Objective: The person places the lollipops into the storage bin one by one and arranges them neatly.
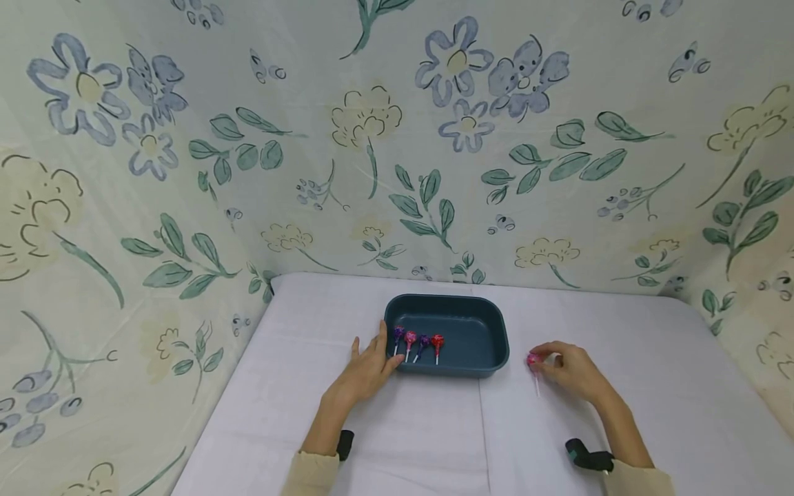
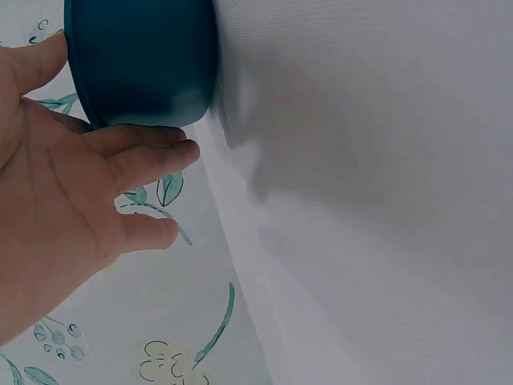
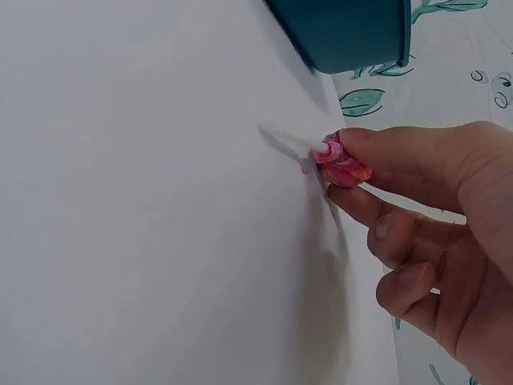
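Between thumb and fingertips, my right hand [image 1: 569,372] pinches a pink-wrapped lollipop [image 3: 343,164] by its candy head. Its white stick points away from the fingers, low over the white cloth. My left hand [image 1: 366,368] rests against the near left corner of a dark teal tray [image 1: 459,368]; the thumb is at the front rim and the straight fingers lie along the side [image 2: 152,152]. Inside the tray's left part, several lollipops lie in a row: a purple one [image 1: 399,331], a pink one [image 1: 410,337], another purple one [image 1: 424,340] and a red one [image 1: 438,341].
A white cloth [image 1: 558,317] with a crease down its middle covers the table. Behind and beside the table hangs a floral fabric [image 1: 434,227]. The tray stands toward the table's back edge, left of the right hand.
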Demonstrator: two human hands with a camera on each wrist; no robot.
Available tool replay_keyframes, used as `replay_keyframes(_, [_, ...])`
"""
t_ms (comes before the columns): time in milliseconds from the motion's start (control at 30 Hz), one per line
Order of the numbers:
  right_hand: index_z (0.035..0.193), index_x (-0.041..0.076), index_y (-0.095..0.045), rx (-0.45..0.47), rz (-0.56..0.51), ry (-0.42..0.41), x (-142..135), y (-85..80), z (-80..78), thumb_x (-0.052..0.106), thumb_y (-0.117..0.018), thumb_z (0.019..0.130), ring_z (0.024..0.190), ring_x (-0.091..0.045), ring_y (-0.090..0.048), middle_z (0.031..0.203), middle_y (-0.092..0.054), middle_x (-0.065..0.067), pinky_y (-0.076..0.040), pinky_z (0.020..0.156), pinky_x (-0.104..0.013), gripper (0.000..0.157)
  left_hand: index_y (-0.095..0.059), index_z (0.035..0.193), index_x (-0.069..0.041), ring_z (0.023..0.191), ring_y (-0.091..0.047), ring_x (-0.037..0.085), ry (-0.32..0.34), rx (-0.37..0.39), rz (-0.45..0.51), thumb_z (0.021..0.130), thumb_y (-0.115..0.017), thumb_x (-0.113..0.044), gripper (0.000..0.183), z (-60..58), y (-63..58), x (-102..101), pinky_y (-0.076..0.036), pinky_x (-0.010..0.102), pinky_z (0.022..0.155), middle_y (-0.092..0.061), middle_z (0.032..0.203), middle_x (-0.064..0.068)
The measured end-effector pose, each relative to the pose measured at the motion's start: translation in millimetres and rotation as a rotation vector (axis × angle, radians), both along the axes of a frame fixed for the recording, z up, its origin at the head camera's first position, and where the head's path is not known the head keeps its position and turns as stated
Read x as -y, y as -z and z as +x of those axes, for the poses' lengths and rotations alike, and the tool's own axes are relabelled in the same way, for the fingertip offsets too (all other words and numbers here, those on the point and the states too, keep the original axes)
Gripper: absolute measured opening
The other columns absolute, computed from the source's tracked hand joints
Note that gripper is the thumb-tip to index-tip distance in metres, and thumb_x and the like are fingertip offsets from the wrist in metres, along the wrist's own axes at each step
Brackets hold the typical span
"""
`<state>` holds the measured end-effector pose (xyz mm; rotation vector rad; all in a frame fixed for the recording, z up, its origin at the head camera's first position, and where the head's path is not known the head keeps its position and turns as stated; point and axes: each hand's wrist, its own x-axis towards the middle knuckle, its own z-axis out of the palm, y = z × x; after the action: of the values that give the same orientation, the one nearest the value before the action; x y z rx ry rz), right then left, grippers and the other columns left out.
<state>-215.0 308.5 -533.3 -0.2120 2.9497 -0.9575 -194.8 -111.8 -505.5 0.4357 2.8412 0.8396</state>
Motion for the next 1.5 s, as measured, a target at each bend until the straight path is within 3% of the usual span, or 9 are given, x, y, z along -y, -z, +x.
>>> replay_keyframes(200, [0.12, 0.003, -0.072, -0.047, -0.037, 0.069, 6, -7.3, -1.9, 0.023, -0.076, 0.095, 0.074, -0.017, -0.048, 0.108, -0.073, -0.015, -0.039, 0.055, -0.025, 0.032, -0.007, 0.163, 0.006, 0.153, -0.037, 0.039, -0.001, 0.009, -0.005, 0.111, -0.044, -0.042, 0.08, 0.6, 1.1, 1, -0.006, 0.066, 0.129, -0.034, 0.163, 0.028])
replay_keyframes(400, [0.126, 0.006, -0.071, -0.128, -0.127, 0.141, 19, -25.7, -9.1, 0.037, -0.073, 0.098, 0.068, -0.014, -0.046, 0.109, -0.071, -0.014, -0.036, 0.051, -0.025, 0.042, -0.006, 0.164, 0.006, 0.154, -0.037, 0.039, 0.0, 0.013, -0.002, 0.111, -0.043, -0.043, 0.081, 0.7, 1.2, 2, -0.005, 0.065, 0.129, -0.033, 0.164, 0.028])
replay_keyframes(600, [0.122, 0.007, -0.073, -0.186, -0.213, 0.062, 50, -45.2, -19.8, 0.032, -0.076, 0.096, 0.059, -0.01, -0.045, 0.106, -0.071, -0.013, -0.035, 0.047, -0.025, 0.036, -0.005, 0.164, 0.005, 0.154, -0.036, 0.039, -0.003, 0.013, -0.001, 0.111, -0.044, -0.041, 0.08, -0.2, 0.8, 3, -0.005, 0.065, 0.129, -0.032, 0.165, 0.028])
replay_keyframes(767, [0.118, 0.006, -0.074, -0.193, -0.254, 0.0, 83, -48.4, -30.0, 0.025, -0.078, 0.094, 0.055, -0.009, -0.044, 0.1, -0.072, -0.013, -0.034, 0.046, -0.024, 0.031, -0.006, 0.164, 0.005, 0.154, -0.036, 0.039, -0.002, 0.009, -0.004, 0.111, -0.043, -0.044, 0.081, -1.7, 2.3, 3, -0.005, 0.065, 0.129, -0.032, 0.165, 0.028])
replay_keyframes(1067, [0.114, 0.005, -0.075, -0.096, -0.159, -0.067, 130, -39.1, -40.9, 0.019, -0.079, 0.093, 0.055, -0.013, -0.045, 0.102, -0.075, -0.012, -0.036, 0.047, -0.023, 0.026, -0.006, 0.164, 0.005, 0.155, -0.035, 0.039, 0.004, 0.016, -0.007, 0.111, -0.044, -0.043, 0.081, -1.3, -0.2, 1, -0.006, 0.065, 0.129, -0.032, 0.165, 0.027])
replay_keyframes(1233, [0.109, 0.006, -0.077, -0.088, -0.065, -0.102, 143, -31.5, -44.7, 0.018, -0.08, 0.092, 0.079, -0.021, -0.064, 0.102, -0.077, -0.01, -0.056, 0.072, -0.038, 0.022, -0.006, 0.164, 0.005, 0.154, -0.036, 0.039, 0.002, 0.015, -0.013, 0.111, -0.044, -0.041, 0.08, -1.7, -0.8, 1, -0.007, 0.066, 0.129, -0.033, 0.164, 0.028])
replay_keyframes(1300, [0.108, 0.007, -0.077, -0.088, -0.021, -0.102, 146, -28.2, -45.9, 0.018, -0.08, 0.091, 0.092, -0.024, -0.067, 0.1, -0.077, -0.009, -0.057, 0.084, -0.046, 0.02, -0.006, 0.164, 0.005, 0.154, -0.036, 0.04, 0.0, 0.016, -0.012, 0.111, -0.044, -0.042, 0.08, -1.7, -0.9, 1, -0.006, 0.066, 0.129, -0.033, 0.164, 0.028])
replay_keyframes(1367, [0.106, 0.007, -0.077, -0.081, 0.018, -0.101, 148, -24.9, -47.1, 0.018, -0.08, 0.091, 0.097, -0.025, -0.069, 0.098, -0.077, -0.007, -0.058, 0.088, -0.05, 0.019, -0.006, 0.164, 0.005, 0.154, -0.035, 0.04, 0.0, 0.018, -0.012, 0.111, -0.044, -0.042, 0.08, -1.5, -0.8, 1, -0.006, 0.066, 0.129, -0.032, 0.164, 0.028])
replay_keyframes(1500, [0.105, 0.007, -0.078, -0.068, 0.061, -0.107, 151, -22.1, -48.6, 0.018, -0.081, 0.091, 0.088, -0.021, -0.068, 0.093, -0.075, -0.005, -0.058, 0.079, -0.045, 0.017, -0.007, 0.164, 0.005, 0.154, -0.035, 0.04, 0.0, 0.014, -0.016, 0.111, -0.044, -0.042, 0.081, -1.7, -0.1, 1, -0.007, 0.066, 0.129, -0.033, 0.164, 0.029])
